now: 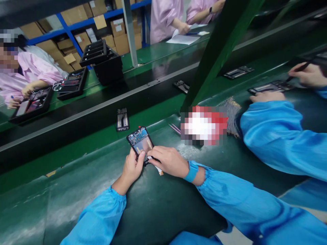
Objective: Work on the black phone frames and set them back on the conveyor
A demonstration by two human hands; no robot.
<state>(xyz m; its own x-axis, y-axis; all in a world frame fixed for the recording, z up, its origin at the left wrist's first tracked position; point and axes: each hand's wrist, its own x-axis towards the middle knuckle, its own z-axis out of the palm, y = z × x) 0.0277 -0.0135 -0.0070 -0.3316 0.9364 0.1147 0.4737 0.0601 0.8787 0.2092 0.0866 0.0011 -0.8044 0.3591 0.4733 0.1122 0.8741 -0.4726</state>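
Observation:
My left hand (133,166) grips an opened smartphone (140,137) by its lower left side, thumb on its face. The phone is tilted, with a blue circuit board at its top and a grey bay with two pale yellow strips below. Over its lower right corner, my right hand (169,160) is closed in a pinch, with a blue wrist strap behind it. A thin white strip (159,170) with an orange-brown end sticks out beneath those fingers. The fingers hide the rest of the strip and the phone's lower edge.
Another opened phone (123,119) lies on the green line beyond my hands. Tweezers (174,128) point out beside a blurred red-and-white item (204,124) and a bundle of thin wires (233,115). A slanted green post (219,51) rises there. At right, a co-worker's hands (268,96) handle another phone.

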